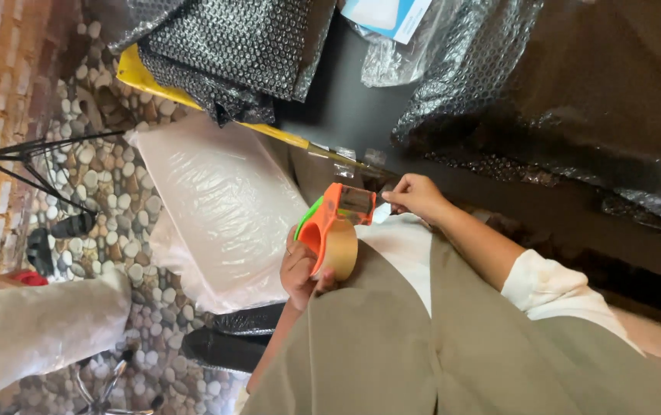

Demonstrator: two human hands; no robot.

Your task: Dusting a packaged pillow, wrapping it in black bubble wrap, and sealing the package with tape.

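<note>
My left hand [300, 269] grips the handle of an orange and green tape dispenser [336, 217] that carries a roll of tan tape [341, 249]. It is held over my lap, which is covered in olive-green cloth [392, 338]. My right hand [416, 196], on a white-sleeved arm, pinches the loose tape end [382, 209] just past the dispenser's blade. The two hands are close together, with the dispenser between them.
A large white plastic-wrapped bundle [219, 207] lies on the pebble floor [104, 177] to the left. Dark bubble wrap [238, 46] is piled above, with more on a dark table [576, 100] to the right. Black tripod legs [31, 165] stand by a brick wall.
</note>
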